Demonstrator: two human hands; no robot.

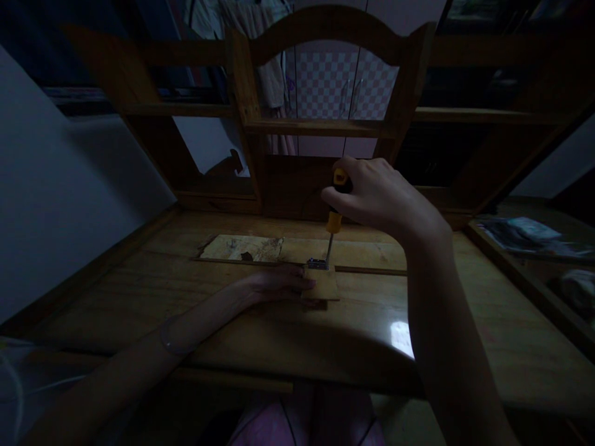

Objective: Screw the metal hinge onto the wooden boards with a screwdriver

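Observation:
My right hand [367,189] is wrapped round the yellow and black handle of a screwdriver [333,221]. Its thin metal shaft slants down to a small metal hinge [318,264] at the back edge of a little wooden board [325,285]. The tip meets the hinge's right end; a screw there is too small to make out. Pressed against the board's left side, my left hand [283,280] grips it, with a thumb or finger on top. The board lies on the wooden desktop, its front edge slightly raised over a shadow.
Behind the hinge a long recess in the desktop [158,272] holds a torn, pale panel [237,248]. A wooden shelf unit [320,128] rises at the back. On the right, a side compartment [525,260] holds plastic-wrapped items. The room is dim.

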